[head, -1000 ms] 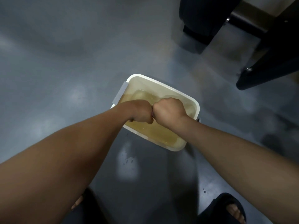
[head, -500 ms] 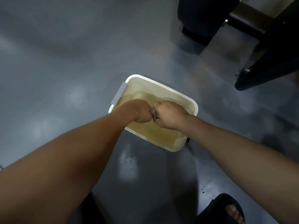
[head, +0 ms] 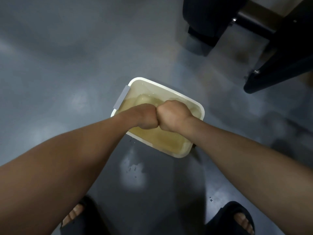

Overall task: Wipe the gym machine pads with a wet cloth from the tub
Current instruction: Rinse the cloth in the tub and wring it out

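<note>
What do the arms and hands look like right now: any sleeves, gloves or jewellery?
The left forearm and right forearm are bare to the picture's edge; no sleeves show. The left hand and right hand wear no gloves. No watch, band or ring shows on the wrists or backs of the hands.

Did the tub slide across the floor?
No. The tub keeps the same gap from the black machine leg at upper right.

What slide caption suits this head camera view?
Left hand and right hand clenched fist to fist, likely wringing a hidden cloth, over a white rectangular plastic tub of yellowish water.
</note>
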A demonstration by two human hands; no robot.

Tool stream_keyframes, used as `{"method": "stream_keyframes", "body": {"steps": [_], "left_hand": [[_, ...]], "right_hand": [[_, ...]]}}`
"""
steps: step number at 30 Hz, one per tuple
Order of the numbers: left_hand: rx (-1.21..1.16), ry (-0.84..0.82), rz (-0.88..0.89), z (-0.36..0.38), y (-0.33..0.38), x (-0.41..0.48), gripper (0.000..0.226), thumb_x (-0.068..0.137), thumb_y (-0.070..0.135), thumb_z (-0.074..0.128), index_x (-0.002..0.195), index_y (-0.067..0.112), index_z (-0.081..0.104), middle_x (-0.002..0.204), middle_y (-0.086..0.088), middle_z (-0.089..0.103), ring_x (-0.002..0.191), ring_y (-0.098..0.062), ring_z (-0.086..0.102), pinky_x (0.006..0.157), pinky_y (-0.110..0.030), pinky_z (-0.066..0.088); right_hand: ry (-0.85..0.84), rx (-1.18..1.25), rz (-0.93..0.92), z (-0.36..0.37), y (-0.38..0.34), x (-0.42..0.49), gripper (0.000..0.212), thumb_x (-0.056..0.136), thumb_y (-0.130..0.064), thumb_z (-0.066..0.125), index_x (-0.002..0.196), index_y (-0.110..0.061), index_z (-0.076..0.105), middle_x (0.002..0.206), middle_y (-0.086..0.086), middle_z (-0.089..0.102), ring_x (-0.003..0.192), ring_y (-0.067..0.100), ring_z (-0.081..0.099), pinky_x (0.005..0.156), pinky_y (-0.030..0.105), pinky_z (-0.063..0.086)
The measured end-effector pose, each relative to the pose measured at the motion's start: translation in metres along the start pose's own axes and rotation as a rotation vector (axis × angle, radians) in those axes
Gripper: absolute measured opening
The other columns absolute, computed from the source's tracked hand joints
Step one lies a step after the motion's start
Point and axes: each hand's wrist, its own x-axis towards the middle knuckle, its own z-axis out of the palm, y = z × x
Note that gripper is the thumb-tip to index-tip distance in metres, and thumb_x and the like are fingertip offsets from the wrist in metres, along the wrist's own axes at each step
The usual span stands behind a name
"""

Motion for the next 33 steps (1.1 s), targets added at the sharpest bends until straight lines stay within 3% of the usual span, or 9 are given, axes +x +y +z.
{"method": "stream_keyframes", "body": {"steps": [6,10,13,15,17,21,26,29,33], "left_hand": [[0.325,0.337,0.022,0.017,0.006,-0.004,0.018,0.087,0.022,0.054,0.069,0.02,0.053,0.069,0.004,0.054,0.058,-0.016,0.051,0.056,-0.029,0.043],[0.488,0.386,0.117,0.026,0.002,-0.003,0.014,0.088,0.031,0.057,0.075,0.025,0.06,0.064,0.008,0.046,0.064,-0.02,0.054,0.06,-0.028,0.046],[0.328,0.255,0.057,0.018,-0.003,-0.002,0.015,0.088,0.027,0.053,0.078,0.021,0.063,0.075,0.004,0.058,0.07,-0.019,0.058,0.063,-0.029,0.048],[0.165,0.025,-0.028,0.009,-0.01,0.002,0.015,0.092,0.022,0.051,0.081,0.017,0.06,0.083,-0.001,0.06,0.07,-0.018,0.056,0.063,-0.03,0.047],[-0.013,-0.18,-0.114,-0.002,-0.017,0.003,0.012,0.094,0.023,0.058,0.091,0.012,0.058,0.074,-0.004,0.049,0.056,-0.016,0.042,0.054,-0.029,0.04],[-0.355,-0.344,-0.083,-0.017,-0.025,0.002,0.033,0.083,0.035,0.078,0.089,0.011,0.056,0.067,-0.005,0.045,0.052,-0.018,0.041,0.052,-0.028,0.04],[-0.533,-0.497,-0.049,-0.021,-0.017,-0.003,0.032,0.08,0.027,0.081,0.077,0.018,0.051,0.063,0.0,0.029,0.051,-0.013,0.025,0.048,-0.025,0.02],[-0.263,-0.316,-0.065,-0.018,-0.005,-0.004,0.03,0.078,0.033,0.076,0.079,0.016,0.052,0.065,-0.002,0.034,0.053,-0.018,0.03,0.05,-0.027,0.027],[0.145,0.077,0.02,0.0,0.011,-0.005,0.015,0.088,0.021,0.056,0.074,0.015,0.058,0.073,0.001,0.057,0.061,-0.018,0.053,0.053,-0.028,0.039]], "right_hand": [[-0.132,0.359,0.122,0.008,0.004,0.001,0.012,0.085,-0.015,0.059,0.073,-0.018,0.061,0.075,0.003,0.063,0.066,0.021,0.061,0.056,0.028,0.048],[-0.389,0.576,0.079,0.014,0.012,0.003,0.01,0.085,-0.021,0.067,0.076,-0.019,0.062,0.076,0.002,0.061,0.066,0.025,0.061,0.051,0.028,0.047],[-0.151,0.451,-0.003,0.023,0.013,0.004,0.016,0.085,-0.021,0.062,0.072,-0.013,0.058,0.072,0.005,0.06,0.069,0.028,0.059,0.056,0.032,0.046],[0.085,0.261,-0.075,0.03,0.009,0.0,0.012,0.087,-0.024,0.06,0.091,-0.014,0.055,0.089,0.006,0.061,0.077,0.029,0.06,0.06,0.036,0.05],[0.265,0.149,-0.166,0.04,0.007,-0.003,0.023,0.087,-0.02,0.061,0.107,-0.01,0.054,0.1,0.01,0.058,0.079,0.032,0.058,0.057,0.038,0.048],[0.511,0.141,-0.214,0.046,0.008,-0.004,0.017,0.084,-0.012,0.069,0.094,-0.006,0.057,0.09,0.015,0.056,0.065,0.034,0.058,0.047,0.032,0.031],[0.527,0.046,-0.3,0.038,0.015,-0.003,0.021,0.078,-0.007,0.071,0.094,-0.005,0.057,0.09,0.014,0.05,0.073,0.03,0.052,0.051,0.035,0.037],[0.392,-0.055,-0.262,0.031,0.014,-0.002,0.017,0.078,-0.003,0.068,0.094,-0.004,0.061,0.088,0.015,0.057,0.073,0.032,0.057,0.055,0.033,0.036],[0.059,-0.002,0.004,0.009,0.008,-0.002,0.01,0.085,-0.013,0.059,0.079,-0.016,0.066,0.073,0.001,0.059,0.064,0.023,0.053,0.056,0.028,0.038]]}}
